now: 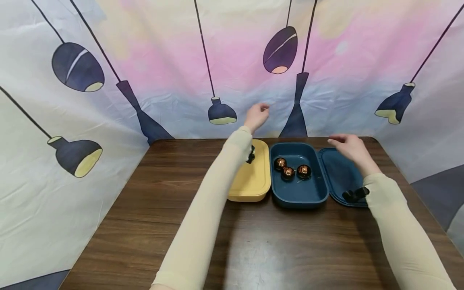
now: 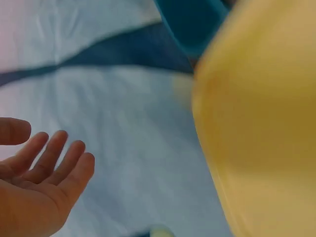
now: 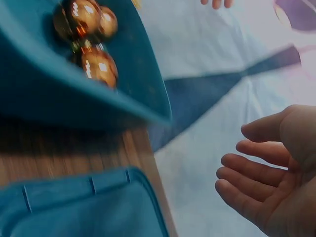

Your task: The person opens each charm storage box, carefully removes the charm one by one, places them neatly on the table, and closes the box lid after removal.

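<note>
In the head view my left hand [image 1: 256,117] hovers above the far end of the yellow lidded box [image 1: 257,173], holding nothing. Its fingers are slightly bent in the left wrist view. My right hand [image 1: 349,148] is raised over the blue lid [image 1: 337,171], apart from it, and the right wrist view shows its fingers loosely extended with nothing between them. Between the hands stands an open blue box [image 1: 301,197]. Inside lie three shiny copper-coloured ball ornaments [image 1: 288,173], grouped toward its left and middle.
A dark wooden table [image 1: 174,213] carries the boxes near its far edge. The yellow box stands close against the blue box's left side, with the blue lid at its right. Behind hangs a cloth backdrop [image 1: 174,52] printed with lamps. Each wrist wears a small black device [image 1: 355,195].
</note>
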`<state>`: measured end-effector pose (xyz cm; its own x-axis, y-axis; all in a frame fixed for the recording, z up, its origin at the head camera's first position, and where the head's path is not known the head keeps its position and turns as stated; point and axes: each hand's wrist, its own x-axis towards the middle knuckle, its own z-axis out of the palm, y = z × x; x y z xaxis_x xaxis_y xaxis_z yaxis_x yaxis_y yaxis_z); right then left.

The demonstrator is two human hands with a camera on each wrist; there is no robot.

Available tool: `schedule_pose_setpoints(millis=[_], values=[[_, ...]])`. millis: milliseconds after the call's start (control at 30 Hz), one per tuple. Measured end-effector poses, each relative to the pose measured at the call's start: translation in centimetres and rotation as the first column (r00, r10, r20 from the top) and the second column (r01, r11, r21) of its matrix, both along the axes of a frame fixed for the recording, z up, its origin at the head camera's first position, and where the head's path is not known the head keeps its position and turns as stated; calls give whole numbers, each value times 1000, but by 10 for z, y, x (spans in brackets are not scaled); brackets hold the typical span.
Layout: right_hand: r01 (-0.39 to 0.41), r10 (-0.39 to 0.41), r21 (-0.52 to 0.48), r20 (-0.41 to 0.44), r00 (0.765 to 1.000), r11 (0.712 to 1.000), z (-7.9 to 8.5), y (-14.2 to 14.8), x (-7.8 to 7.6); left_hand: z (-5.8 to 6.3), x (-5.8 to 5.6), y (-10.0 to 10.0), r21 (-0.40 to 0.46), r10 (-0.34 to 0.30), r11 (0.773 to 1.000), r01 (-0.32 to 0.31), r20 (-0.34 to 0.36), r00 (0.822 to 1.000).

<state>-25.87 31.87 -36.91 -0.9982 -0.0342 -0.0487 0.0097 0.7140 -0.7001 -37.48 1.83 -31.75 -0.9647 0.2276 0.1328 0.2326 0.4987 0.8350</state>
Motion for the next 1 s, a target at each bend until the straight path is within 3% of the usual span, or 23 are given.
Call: schedule_pose_setpoints(millis=[200, 533, 633, 833, 1000], values=[[-112, 118, 89, -63, 991, 990, -1, -31, 5, -5, -10, -46, -4, 34, 999, -34, -31, 999], [-243, 259, 129, -130, 957, 961, 4, -76, 26, -29, -7, -103, -51, 19, 999, -19, 8, 1000], [-293, 313, 139, -157, 937, 946, 3, -90, 33, -36, -3, -113, -67, 7, 998, -5, 22, 1000], [-384, 419, 177, -266, 868, 906, -7, -117, 48, -51, 4, -127, -79, 27, 997, -22, 69, 997], [-410, 464, 224, -322, 825, 884, -17, -135, 65, -66, 9, -138, -81, 14, 997, -5, 109, 994]])
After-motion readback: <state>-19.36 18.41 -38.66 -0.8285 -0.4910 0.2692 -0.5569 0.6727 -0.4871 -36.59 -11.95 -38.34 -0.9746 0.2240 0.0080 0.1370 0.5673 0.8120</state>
